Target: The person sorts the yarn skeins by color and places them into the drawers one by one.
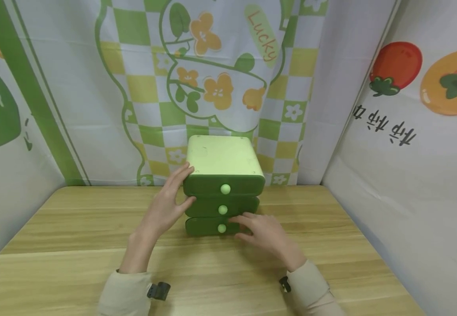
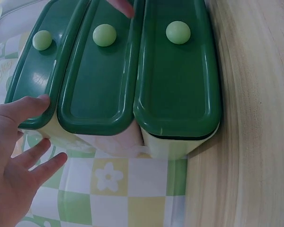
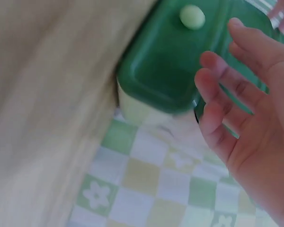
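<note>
A small drawer cabinet (image 1: 224,153) with a pale green top stands on the table, its dark green fronts stacked in three. Round light green knobs sit on the top drawer (image 1: 205,186), the middle drawer (image 1: 202,206) and the bottom drawer (image 1: 201,227). My left hand (image 1: 163,208) rests at the cabinet's upper left corner; in the left wrist view its thumb touches the top drawer's front and the other fingers extend along the side. My right hand (image 1: 265,232) is at the lower right, fingers loosely bent in front of the lower two drawers, gripping no knob (image 3: 192,17).
The wooden table (image 1: 74,237) runs out on both sides of the cabinet. A checkered curtain (image 1: 141,87) hangs right behind it, and a white fabric wall (image 1: 390,188) with printed fruit borders the right edge.
</note>
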Action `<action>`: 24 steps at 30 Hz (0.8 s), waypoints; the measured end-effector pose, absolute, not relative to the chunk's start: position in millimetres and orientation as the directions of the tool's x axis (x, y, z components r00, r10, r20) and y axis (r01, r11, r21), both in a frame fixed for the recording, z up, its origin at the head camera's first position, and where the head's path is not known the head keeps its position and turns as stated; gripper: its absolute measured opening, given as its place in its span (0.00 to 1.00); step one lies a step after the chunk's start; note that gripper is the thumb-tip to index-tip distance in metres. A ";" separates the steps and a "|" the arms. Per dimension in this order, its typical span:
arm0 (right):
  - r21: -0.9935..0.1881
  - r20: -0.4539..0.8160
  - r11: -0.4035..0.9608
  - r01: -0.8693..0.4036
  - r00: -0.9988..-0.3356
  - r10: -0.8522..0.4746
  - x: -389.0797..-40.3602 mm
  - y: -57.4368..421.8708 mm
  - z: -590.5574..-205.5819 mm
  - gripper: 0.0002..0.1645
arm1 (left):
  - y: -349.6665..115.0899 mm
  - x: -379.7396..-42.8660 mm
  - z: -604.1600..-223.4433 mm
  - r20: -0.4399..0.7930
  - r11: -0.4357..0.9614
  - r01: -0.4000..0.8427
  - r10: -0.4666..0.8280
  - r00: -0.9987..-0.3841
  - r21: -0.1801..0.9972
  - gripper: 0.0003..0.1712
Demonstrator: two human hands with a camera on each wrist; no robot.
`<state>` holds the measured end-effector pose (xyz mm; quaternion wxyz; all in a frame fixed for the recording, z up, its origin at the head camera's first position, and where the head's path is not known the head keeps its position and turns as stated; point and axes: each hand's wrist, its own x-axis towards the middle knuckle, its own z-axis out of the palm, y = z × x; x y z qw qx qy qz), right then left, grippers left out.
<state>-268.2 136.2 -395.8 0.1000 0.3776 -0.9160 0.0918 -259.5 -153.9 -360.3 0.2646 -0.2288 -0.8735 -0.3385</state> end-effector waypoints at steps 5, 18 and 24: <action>-0.067 0.332 0.677 -0.733 -0.656 -0.678 -272.0 151.9 -380.5 0.21 | -153.6 -258.3 -357.4 0.598 0.671 0.568 0.227 -0.769 0.476 0.47; -0.276 0.379 0.689 -0.670 -0.734 -0.563 -280.7 189.7 -363.7 0.17 | -170.4 -257.0 -359.5 0.366 0.706 0.370 0.167 -0.916 0.604 0.50; -0.322 0.330 0.766 -0.557 -0.824 -0.461 -286.8 208.4 -361.5 0.26 | -192.4 -260.6 -365.4 0.377 0.739 0.368 0.166 -0.911 0.565 0.46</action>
